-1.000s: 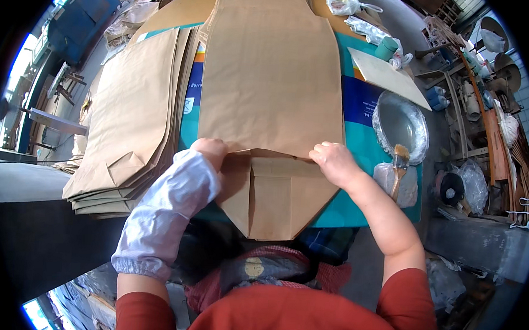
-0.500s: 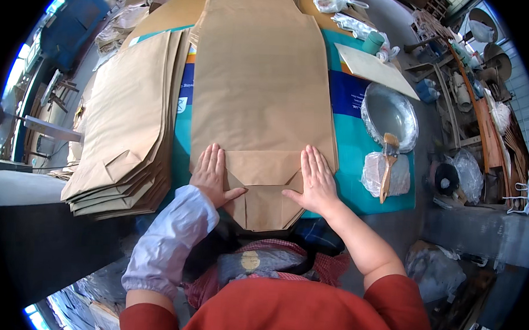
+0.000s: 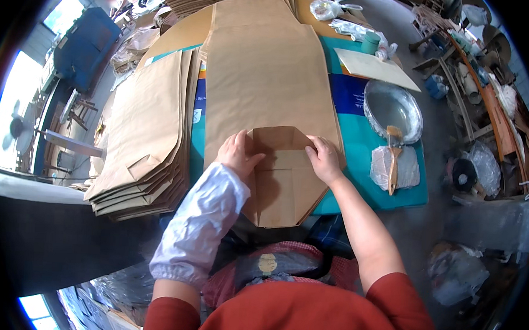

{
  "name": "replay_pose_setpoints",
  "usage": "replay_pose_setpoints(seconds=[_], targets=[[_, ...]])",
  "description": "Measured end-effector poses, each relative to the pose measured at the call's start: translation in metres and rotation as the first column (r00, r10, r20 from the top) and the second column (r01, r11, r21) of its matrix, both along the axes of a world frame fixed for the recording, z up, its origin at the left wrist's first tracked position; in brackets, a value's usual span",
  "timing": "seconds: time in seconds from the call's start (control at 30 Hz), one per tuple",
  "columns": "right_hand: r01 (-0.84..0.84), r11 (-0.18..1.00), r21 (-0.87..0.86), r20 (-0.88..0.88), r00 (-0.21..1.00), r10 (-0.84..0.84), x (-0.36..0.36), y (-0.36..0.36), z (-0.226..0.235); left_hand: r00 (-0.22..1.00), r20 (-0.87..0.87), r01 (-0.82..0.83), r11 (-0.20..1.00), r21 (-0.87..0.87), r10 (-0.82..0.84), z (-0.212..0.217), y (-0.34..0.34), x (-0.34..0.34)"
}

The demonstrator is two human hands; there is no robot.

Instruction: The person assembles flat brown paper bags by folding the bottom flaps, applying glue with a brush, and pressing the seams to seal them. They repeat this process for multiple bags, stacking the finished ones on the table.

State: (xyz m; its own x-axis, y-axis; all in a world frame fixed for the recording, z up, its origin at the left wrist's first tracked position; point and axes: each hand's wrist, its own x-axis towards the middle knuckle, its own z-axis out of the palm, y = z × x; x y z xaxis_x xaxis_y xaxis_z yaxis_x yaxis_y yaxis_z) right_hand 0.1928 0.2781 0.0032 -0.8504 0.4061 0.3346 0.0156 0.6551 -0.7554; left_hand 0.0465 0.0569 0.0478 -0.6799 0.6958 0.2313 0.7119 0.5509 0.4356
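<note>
A long brown paper bag (image 3: 268, 76) lies lengthwise before me, its near end spread into an open box-shaped fold (image 3: 275, 192). At the left side of this fold my left hand (image 3: 238, 155) grips the raised paper, thumb inside and fingers around the edge. Across from it, my right hand (image 3: 325, 162) pinches the right side in the same way. The far flap of the fold stands up between both hands. Some of the fingers are hidden behind the paper.
Left of the bag lies a stack of brown paper bags (image 3: 145, 118). On the right are a plastic-lined bowl (image 3: 370, 113), a brush (image 3: 393, 170) resting on a plastic-wrapped block (image 3: 412, 169), a pale flat board (image 3: 378, 69) and a green cup (image 3: 370, 42). Teal sheeting (image 3: 355, 192) covers the table.
Both hands have gone from lying flat on the folded end to gripping its sides. The flap that lay flat is raised, and the bag's end has opened out.
</note>
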Motion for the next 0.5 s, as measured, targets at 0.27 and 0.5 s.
replay_pose_setpoints(seconds=[0.27, 0.5], targets=[[0.101, 0.995, 0.018, -0.225, 0.97, -0.094, 0.01, -0.005, 0.013, 0.945, 0.281, -0.21, 0.969, 0.127, 0.168, -0.016, 0.009, -0.012], [-0.155, 0.979, -0.131, 0.006, 0.988, 0.157, -0.034, -0.086, 0.053, 0.747, 0.587, 0.021, 0.894, 0.447, -0.311, -0.009, -0.022, -0.032]])
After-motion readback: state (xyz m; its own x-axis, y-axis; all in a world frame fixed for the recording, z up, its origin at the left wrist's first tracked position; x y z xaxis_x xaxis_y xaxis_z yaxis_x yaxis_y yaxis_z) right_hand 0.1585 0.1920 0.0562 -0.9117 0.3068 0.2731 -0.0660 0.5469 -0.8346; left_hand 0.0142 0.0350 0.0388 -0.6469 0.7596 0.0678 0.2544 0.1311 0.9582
